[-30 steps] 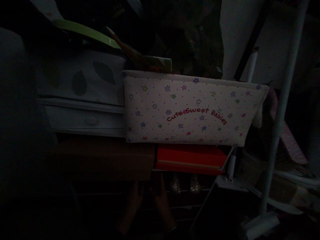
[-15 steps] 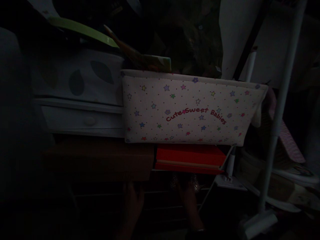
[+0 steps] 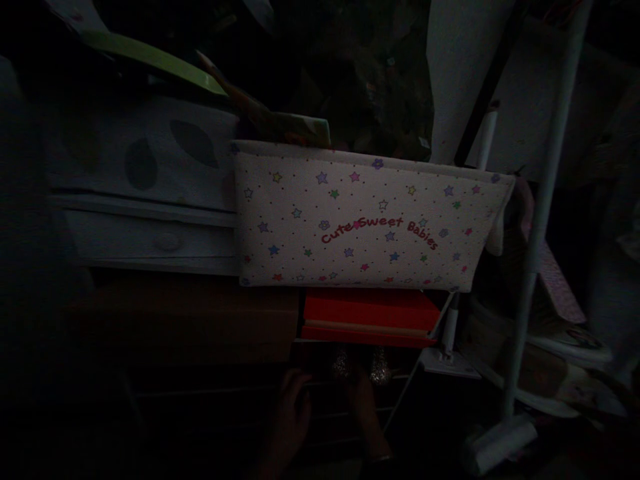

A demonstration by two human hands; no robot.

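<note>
Glittery, sequin-like pair of small objects (image 3: 361, 364), probably shoe toes, sits on a dark wire shelf (image 3: 350, 417) under a red box (image 3: 370, 315); very dim view. Right hand (image 3: 367, 410) reaches up to them, fingertips at or just under the glittery pair; contact unclear. Left hand (image 3: 293, 417) just beside it to the left, fingers curled loosely toward a dark thing on the same shelf, too dark to tell what it is. Cannot tell whether either hand's fingers actually grip anything. Above the red box sits a white fabric bin (image 3: 367, 220) with coloured stars and the print "Cute Sweet Babies". Left of the bin, a white drawer unit (image 3: 150, 233) with leaf shapes, on a brown box (image 3: 200, 320). A green flat item (image 3: 155, 60) lies on top. White metal rack pole (image 3: 540, 200) stands to the right.
</note>
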